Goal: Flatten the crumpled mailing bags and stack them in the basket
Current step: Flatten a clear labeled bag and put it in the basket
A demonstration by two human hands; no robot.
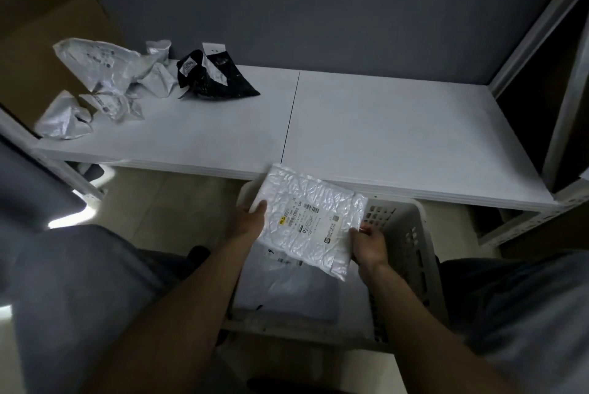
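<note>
My left hand (248,221): it pinches the left edge of the flat white bag (310,220), thumb on top.
My right hand (369,245): it grips the bag's lower right corner, fingers curled tight on it.
The bag I hold: it is mostly smooth now, with small wrinkles and a label facing up. It hangs over the basket (411,243), not yet down inside.
The basket: it sits on the floor between my knees, just below the front edge of the shelf (398,125). I can see at least 1 flat bag (299,291) lying in the bottom already.
Bags left to do: a pile of crumpled silver bags (95,84) and 1 black bag (213,78) wait at the far left of the shelf, well apart from my hands.
How to do this step well: I think I should keep both sides pulled a little so the bag stays flat, turn it to line up with the bag below, and lower it level.
Letting go: I should lay it down first, then open both hands together, so no corner folds under.
Watch out: the bag is slippery plastic, so it could slide crooked.
</note>
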